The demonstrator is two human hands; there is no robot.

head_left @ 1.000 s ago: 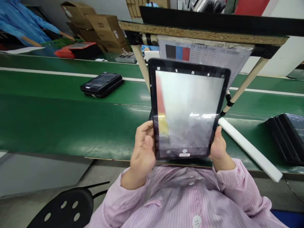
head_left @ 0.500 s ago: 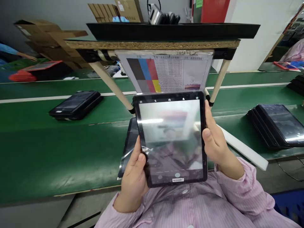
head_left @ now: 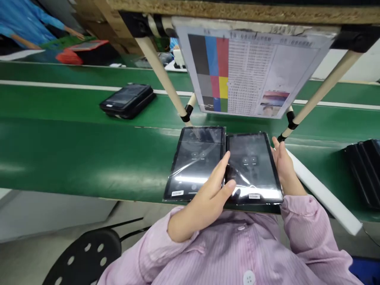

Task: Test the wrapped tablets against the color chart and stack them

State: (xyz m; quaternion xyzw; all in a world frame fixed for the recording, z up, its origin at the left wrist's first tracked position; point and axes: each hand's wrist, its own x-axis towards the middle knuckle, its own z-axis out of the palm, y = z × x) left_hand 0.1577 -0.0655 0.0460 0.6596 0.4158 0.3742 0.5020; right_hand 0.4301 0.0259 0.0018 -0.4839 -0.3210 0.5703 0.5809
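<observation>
Two black tablets in clear film lie side by side at the front edge of the green bench [head_left: 89, 158]. Each screen is dark with two small round icons, and each has a white label at the bottom. My left hand [head_left: 208, 198], fingers stretched and thumb apart, lies over the gap between the left tablet [head_left: 190, 168] and the right tablet [head_left: 252, 170]. Its thumb is over the right tablet's lower left corner. My right hand [head_left: 286, 168] is open beside the right tablet's right edge, fingers and thumb apart. Part of its palm side is hidden.
A printed colour chart [head_left: 246, 75] hangs under a wooden shelf [head_left: 237, 12] on pipe legs. Stacked tablets [head_left: 127, 101] stand left, black ones [head_left: 363, 170] right. A white bar [head_left: 323, 190] lies at right. A co-worker's blue sleeve [head_left: 26, 21] shows far left; a black stool [head_left: 86, 253] is below.
The tablet that both hands held up has come down onto the bench, right of the other tablet. Its camera picture has given way to a dark screen. The view has tilted down.
</observation>
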